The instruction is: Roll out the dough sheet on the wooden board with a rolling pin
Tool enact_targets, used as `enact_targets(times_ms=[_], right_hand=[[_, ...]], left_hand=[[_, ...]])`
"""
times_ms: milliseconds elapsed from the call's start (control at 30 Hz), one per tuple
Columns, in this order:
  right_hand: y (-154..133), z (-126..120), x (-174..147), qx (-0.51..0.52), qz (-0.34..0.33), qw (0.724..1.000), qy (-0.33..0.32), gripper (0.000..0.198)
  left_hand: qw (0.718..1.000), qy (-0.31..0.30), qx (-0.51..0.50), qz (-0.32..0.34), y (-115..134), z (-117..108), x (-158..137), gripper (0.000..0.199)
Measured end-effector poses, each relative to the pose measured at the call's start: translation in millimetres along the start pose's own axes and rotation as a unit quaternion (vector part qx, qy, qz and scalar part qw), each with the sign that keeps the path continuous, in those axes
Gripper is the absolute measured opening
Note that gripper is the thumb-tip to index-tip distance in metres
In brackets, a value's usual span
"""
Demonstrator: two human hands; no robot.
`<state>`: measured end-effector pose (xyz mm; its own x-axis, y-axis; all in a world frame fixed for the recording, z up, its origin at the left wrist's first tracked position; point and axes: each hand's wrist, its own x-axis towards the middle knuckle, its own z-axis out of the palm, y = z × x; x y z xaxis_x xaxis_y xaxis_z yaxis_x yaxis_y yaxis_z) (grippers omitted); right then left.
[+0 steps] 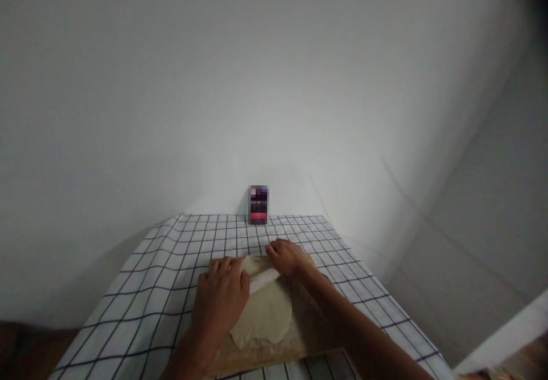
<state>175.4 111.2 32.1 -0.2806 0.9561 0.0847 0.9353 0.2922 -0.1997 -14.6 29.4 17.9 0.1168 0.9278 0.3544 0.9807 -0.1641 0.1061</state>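
Observation:
A flattened sheet of pale dough (268,314) lies on a floured wooden board (306,334). Across the dough's far part runs a whitish rolling pin (264,280), slanting slightly up to the right. My left hand (223,288) covers the pin's left end, its fingers bent over the top and the thumb along the near side. At the other end, my right hand (286,256) grips the pin farther from me, with the fingers curled. Both ends of the pin are hidden under my hands. Beyond the pin, more dough shows between the hands.
The table bears a white cloth (149,288) with a dark grid. At its far edge, a phone-like upright object (258,205) with a blurred, pixelated face leans against the white wall (257,83). Another wall stands to the right, past the table's edge.

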Motion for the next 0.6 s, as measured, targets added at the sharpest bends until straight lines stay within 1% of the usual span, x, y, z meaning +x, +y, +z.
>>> enact_targets(times_ms=[167,333,467,600], right_hand=[[3,9,42,-0.013,-0.023,0.998,-0.057,0.053],[1,17,70,-0.02,-0.013,0.997,-0.073,0.048],[-5,18,79,-0.022,-0.009,0.997,-0.072,0.046],[-6,18,76,-0.021,-0.009,0.997,-0.067,0.042]], left_hand=[[1.0,-0.022,0.006,-0.005,-2,-4,10,0.037],[0.998,-0.058,-0.008,-0.023,-11,-6,27,0.036],[0.996,-0.063,-0.019,-0.052,-21,-3,40,0.036],[0.997,-0.049,-0.018,-0.064,-25,0,42,0.035]])
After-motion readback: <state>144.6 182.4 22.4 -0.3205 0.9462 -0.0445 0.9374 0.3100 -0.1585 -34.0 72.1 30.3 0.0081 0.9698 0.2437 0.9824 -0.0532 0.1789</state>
